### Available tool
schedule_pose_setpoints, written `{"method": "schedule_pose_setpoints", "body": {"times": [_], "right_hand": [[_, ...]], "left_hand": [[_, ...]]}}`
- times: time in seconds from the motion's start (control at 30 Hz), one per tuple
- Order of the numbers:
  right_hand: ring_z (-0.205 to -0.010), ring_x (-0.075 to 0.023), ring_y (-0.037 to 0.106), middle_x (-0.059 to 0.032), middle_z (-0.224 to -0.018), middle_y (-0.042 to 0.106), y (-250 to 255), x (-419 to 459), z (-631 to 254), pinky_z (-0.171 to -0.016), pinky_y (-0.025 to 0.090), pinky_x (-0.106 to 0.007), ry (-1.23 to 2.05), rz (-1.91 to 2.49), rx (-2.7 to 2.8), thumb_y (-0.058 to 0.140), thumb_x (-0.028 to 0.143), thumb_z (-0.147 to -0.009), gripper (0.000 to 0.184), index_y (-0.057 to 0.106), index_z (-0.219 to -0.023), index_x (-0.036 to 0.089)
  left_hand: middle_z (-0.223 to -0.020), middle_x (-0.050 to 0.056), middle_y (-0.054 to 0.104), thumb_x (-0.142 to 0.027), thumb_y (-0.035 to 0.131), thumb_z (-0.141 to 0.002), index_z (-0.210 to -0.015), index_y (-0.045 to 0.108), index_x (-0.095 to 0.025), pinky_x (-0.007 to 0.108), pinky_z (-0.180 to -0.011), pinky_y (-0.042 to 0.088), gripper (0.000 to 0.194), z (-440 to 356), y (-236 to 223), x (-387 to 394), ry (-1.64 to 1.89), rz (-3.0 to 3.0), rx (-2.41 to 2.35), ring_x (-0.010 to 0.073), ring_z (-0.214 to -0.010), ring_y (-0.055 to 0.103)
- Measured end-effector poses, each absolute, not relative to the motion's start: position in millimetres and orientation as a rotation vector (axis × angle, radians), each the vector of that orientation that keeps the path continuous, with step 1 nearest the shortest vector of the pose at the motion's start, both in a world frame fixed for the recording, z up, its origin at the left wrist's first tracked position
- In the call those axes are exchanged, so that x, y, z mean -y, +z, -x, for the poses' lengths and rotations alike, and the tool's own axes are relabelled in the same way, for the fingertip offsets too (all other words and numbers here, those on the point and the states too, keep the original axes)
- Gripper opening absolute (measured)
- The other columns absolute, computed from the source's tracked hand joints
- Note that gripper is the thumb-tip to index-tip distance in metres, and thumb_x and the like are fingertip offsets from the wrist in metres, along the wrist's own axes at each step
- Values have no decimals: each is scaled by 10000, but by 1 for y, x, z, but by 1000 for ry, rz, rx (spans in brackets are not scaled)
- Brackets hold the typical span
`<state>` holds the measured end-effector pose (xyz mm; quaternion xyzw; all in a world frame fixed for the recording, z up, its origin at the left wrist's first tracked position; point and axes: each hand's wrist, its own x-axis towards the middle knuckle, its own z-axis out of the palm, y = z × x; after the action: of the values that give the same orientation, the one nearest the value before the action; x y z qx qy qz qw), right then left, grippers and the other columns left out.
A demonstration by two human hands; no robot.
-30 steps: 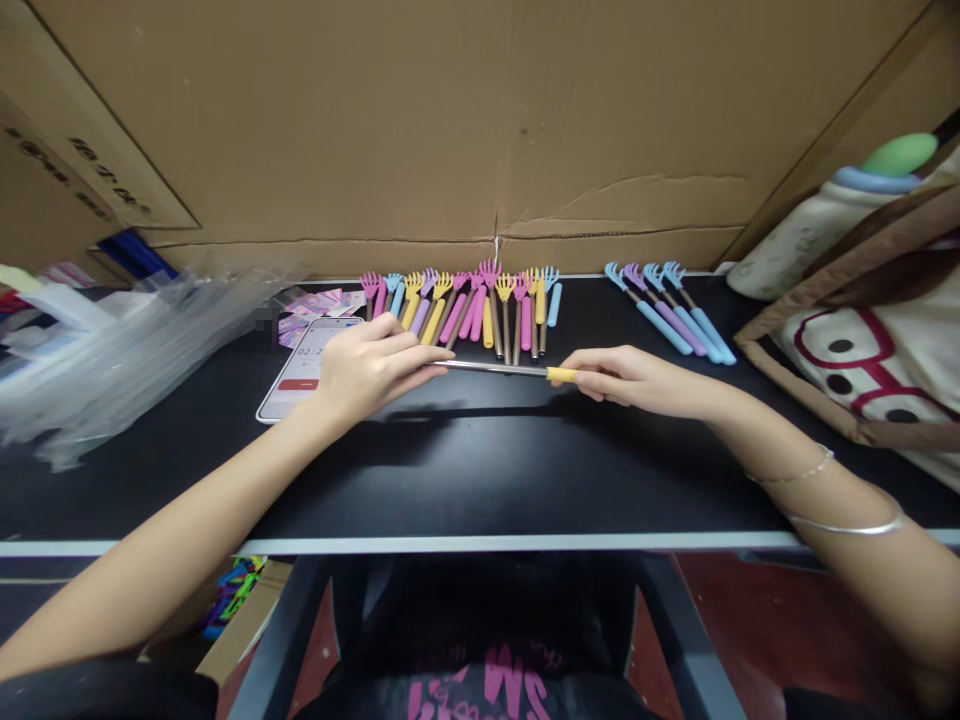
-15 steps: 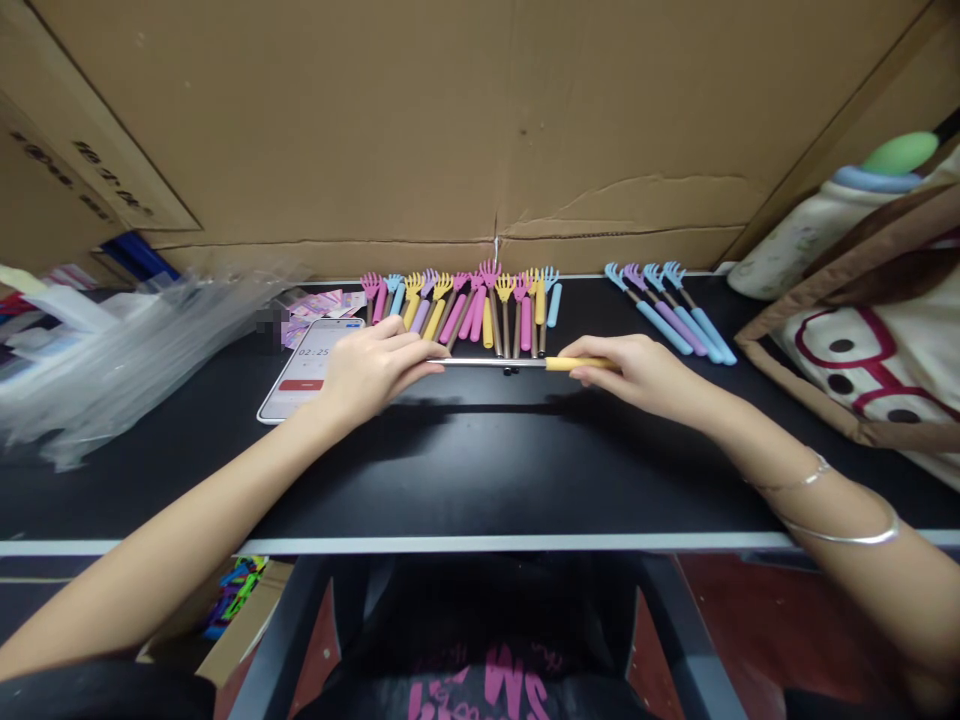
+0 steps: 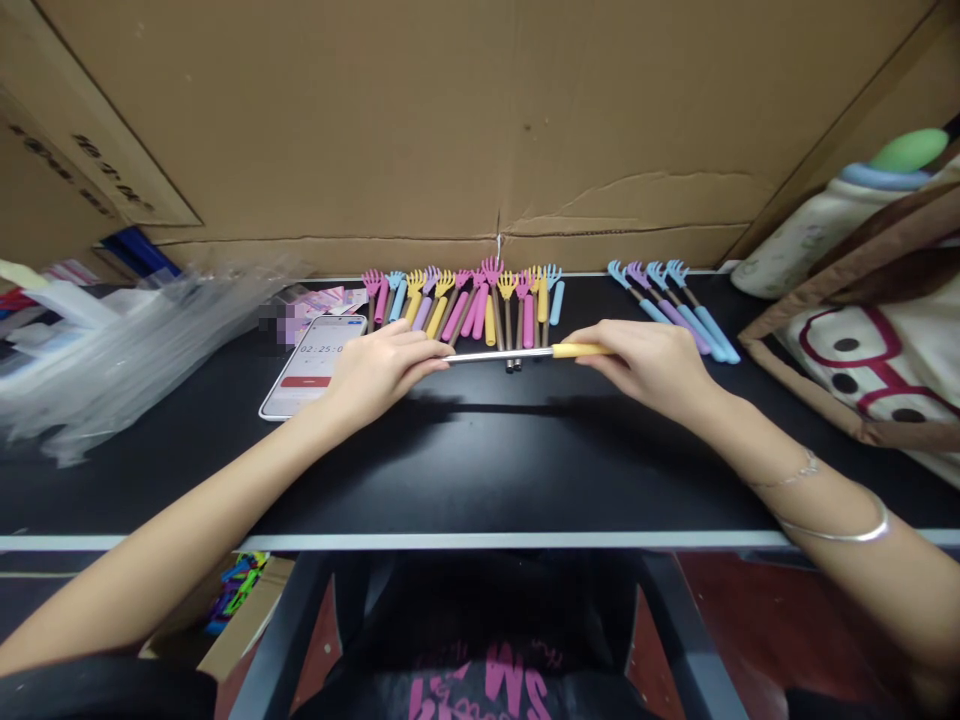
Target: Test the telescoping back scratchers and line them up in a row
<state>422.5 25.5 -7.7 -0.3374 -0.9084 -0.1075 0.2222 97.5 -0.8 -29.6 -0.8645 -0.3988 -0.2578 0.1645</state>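
Between my hands stretches a yellow-handled back scratcher (image 3: 502, 355), its bare metal rod in the middle and its right end slightly raised above the black table (image 3: 480, 470). My left hand (image 3: 390, 365) is closed round the rod's left end and hides whatever is there. Fingers of my right hand (image 3: 637, 355) pinch the yellow handle (image 3: 581, 350). Just behind the rod lies a row of back scratchers with small claw heads and loose coloured handle sleeves (image 3: 478, 312), in pink, yellow, blue and purple. Several back scratchers with blue and purple handles (image 3: 686, 325) lie apart on the right.
A phone (image 3: 304, 375) showing a timer lies partly behind my left hand. Clear plastic bags (image 3: 165, 350) spread over the left side. At the right stand a bottle (image 3: 814, 235) and a fabric bag (image 3: 862, 430). A cardboard wall (image 3: 450, 130) closes off the back.
My right hand has risen slightly, so the rod now tilts up a little towards the right. Both hands keep their hold on the back scratcher.
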Motion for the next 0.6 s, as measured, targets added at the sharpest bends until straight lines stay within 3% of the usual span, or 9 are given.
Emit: {"method": "schedule_pose_setpoints", "body": {"times": [0.4,0.6], "right_hand": [[-743,-176,661,-46,-841,727,-10,-29,-425,-606,377,-275,-203,968,2548,358,520,-992,439,675,-1076,228],[-729,-167,651,-43,-898,733,-12,-33,-428,-596,372,-255,18,968,2590,377,517,-982,419,665,-1083,230]], "left_hand": [[-725,19,702,-409,496,-970,-973,756,-228,272,-562,388,317,-95,-28,0,-762,2356,1036,167,-715,561],[-680,19,687,-415,487,-974,-949,763,-247,280,-536,361,324,-94,-25,0,-745,2321,1015,169,-693,550]]}}
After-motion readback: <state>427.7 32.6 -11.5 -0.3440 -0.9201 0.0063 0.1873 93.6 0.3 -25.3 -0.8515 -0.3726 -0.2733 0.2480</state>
